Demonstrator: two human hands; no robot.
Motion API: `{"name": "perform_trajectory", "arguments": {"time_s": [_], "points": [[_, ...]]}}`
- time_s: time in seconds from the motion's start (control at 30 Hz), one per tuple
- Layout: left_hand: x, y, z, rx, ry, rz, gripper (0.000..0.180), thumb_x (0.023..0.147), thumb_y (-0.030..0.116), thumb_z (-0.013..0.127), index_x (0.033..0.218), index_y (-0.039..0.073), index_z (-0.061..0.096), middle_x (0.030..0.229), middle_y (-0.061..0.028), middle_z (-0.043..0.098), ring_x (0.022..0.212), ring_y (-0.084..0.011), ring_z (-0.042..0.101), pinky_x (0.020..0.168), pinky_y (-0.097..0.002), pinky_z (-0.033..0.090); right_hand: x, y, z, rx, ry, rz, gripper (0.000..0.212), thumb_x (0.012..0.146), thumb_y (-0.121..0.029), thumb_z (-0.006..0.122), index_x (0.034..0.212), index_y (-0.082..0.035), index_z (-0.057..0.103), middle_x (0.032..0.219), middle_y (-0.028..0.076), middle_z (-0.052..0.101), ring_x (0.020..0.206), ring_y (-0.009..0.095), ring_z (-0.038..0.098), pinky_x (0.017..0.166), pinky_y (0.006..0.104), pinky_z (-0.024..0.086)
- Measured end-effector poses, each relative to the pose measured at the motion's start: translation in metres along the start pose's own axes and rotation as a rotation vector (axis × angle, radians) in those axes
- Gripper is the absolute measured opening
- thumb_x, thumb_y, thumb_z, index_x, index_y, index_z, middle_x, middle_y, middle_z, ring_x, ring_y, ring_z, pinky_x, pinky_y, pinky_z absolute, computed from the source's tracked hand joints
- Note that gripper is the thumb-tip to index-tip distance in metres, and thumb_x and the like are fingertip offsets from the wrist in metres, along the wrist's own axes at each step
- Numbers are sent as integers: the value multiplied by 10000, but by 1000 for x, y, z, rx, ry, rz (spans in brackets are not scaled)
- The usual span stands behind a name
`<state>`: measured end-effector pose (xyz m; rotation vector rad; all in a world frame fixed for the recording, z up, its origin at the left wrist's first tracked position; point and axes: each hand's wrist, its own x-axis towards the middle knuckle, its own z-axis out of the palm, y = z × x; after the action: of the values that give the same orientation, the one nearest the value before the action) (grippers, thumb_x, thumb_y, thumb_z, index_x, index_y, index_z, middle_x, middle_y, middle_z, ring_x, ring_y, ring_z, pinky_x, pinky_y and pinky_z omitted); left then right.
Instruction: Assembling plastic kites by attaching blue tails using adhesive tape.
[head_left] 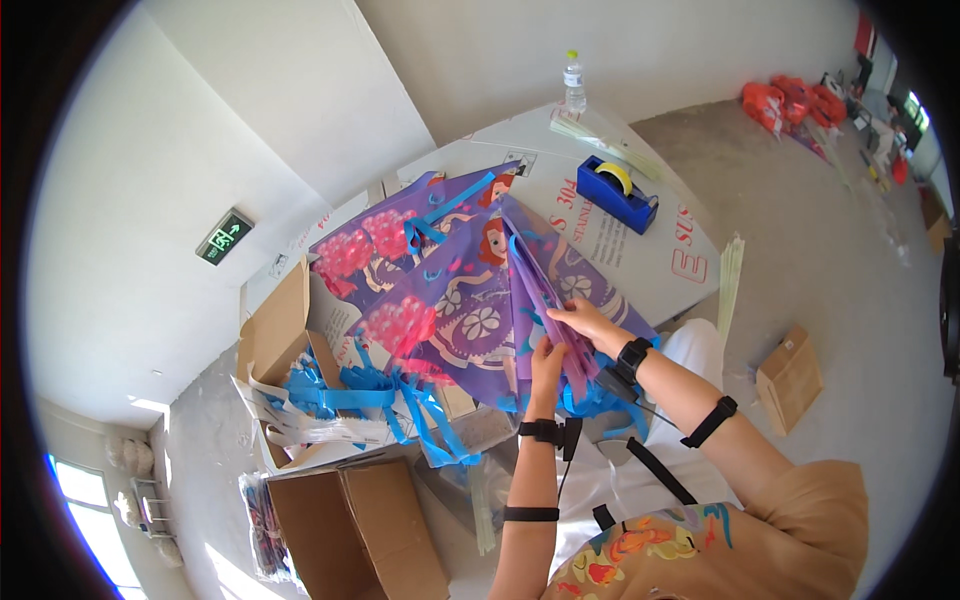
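Observation:
A purple kite (pixel 480 315) printed with a cartoon princess and pink flowers lies spread on the covered table in front of me. Its right part is gathered into narrow folds running down toward my lap. My right hand (pixel 588 322) pinches these folds from the right. Just below and to the left, my left hand (pixel 547 368) also grips them, its fingers closed near the lower edge. Under and behind this lies a second purple kite (pixel 365 235) with a blue ribbon (pixel 440 212) across it. More blue ribbon hangs below my hands.
On the table stand a blue tape dispenser (pixel 617 195) with yellow tape and a water bottle (pixel 573 85). An open carton (pixel 290 345) with blue ribbons sits left, a larger open box (pixel 350 530) below it. A small brown carton (pixel 790 380) and red bags (pixel 790 103) are on the floor.

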<state>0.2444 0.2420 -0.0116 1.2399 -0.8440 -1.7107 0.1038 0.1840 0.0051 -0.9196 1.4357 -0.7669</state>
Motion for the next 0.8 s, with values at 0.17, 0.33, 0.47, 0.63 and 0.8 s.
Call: {"name": "perform_trajectory", "arguments": {"time_s": [0.17, 0.33, 0.47, 0.63, 0.8], "points": [[-12, 6, 28, 411, -182, 86, 380, 952, 162, 684, 1303, 19, 653, 1265, -78, 687, 1100, -167, 636, 940, -301, 487, 15, 11, -17, -384, -34, -64, 597, 831, -262, 809, 1266, 81, 587, 1132, 187, 665, 1032, 240, 655, 843, 349, 526], [-64, 25, 41, 490, -25, 472, 352, 955, 170, 715, 1274, 25, 675, 1370, -112, 659, 1187, -231, 645, 1021, -342, 481, 8, -15, -66, -168, -85, -206, 463, 800, -85, 734, 1216, 78, 611, 1082, 200, 716, 894, 286, 733, 798, 389, 574], [-135, 42, 0, 451, 144, 452, 313, 945, 59, 690, 1256, 23, 684, 1302, -90, 690, 1186, -202, 648, 1006, -350, 495, -47, -70, -133, 220, -131, -46, 414, 870, -48, 724, 1265, 14, 616, 1091, 111, 715, 916, 198, 725, 800, 324, 600], [-207, 38, -45, 616, 328, 369, 277, 906, -1, 680, 1176, 52, 716, 1117, -98, 726, 1065, -225, 688, 889, -346, 521, -136, -119, -175, 390, -89, -173, 484, 904, -33, 683, 1374, -8, 572, 1118, 100, 718, 933, 179, 728, 808, 323, 614], [-252, 27, -43, 643, 314, 331, 302, 897, -32, 667, 1187, 47, 698, 1116, -107, 715, 1050, -233, 698, 877, -343, 527, -209, -141, -198, 450, 43, -439, 431, 934, -66, 649, 1348, 26, 569, 1181, 115, 706, 967, 176, 721, 853, 313, 596]]}}
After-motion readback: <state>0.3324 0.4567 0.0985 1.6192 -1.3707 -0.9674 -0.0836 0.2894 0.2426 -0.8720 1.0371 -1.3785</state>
